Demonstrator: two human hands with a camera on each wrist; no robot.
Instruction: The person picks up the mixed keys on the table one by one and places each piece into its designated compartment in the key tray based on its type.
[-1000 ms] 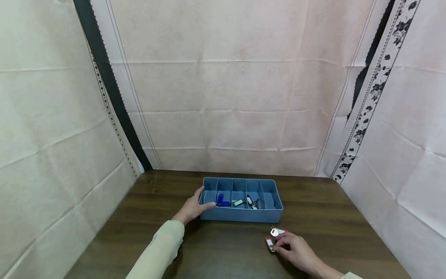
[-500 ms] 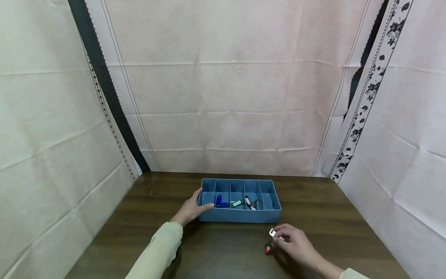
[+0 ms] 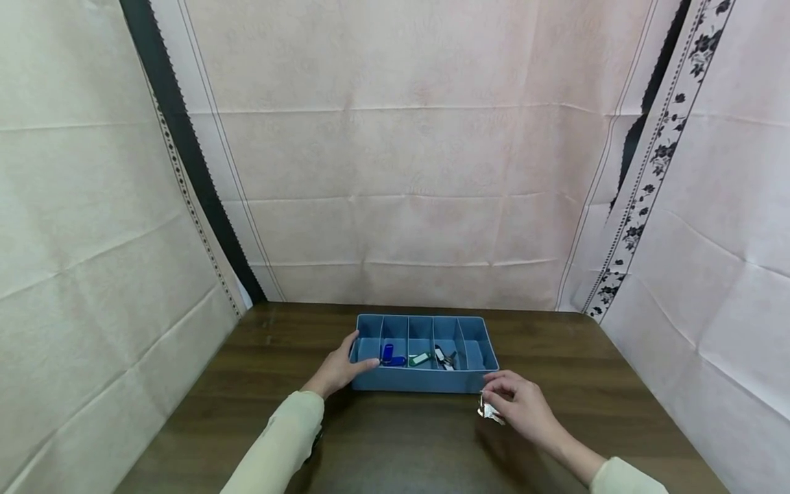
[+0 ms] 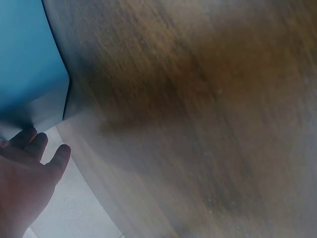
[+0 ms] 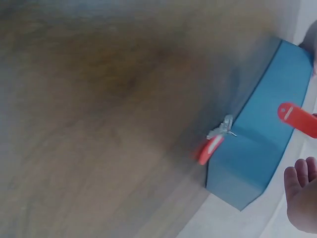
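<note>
A blue divided box [image 3: 426,382] stands on the table. My left hand [image 3: 338,370] holds its left end, thumb at the front rim and fingers along the side. Inside, blue key tags [image 3: 398,361], a green key tag [image 3: 420,359] and a black-and-white key tag [image 3: 440,355] with keys lie in separate compartments. Just in front of the box's right corner, my right hand [image 3: 521,406] pinches red key tags, with shiny keys [image 3: 490,412] hanging below the fingers. The right wrist view shows one red key tag [image 5: 298,120] near the fingers and another red key tag [image 5: 211,148] with keys lower down.
The brown wooden table [image 3: 395,439] spreads around the box. Pale cloth [image 3: 401,151] hangs behind it, with further cloth panels at the left and right. The leftmost and rightmost compartments show no tags.
My right hand has gathered the red key tags, lifted them off the table and moved up towards the box's right front corner. The left hand stays at the box.
</note>
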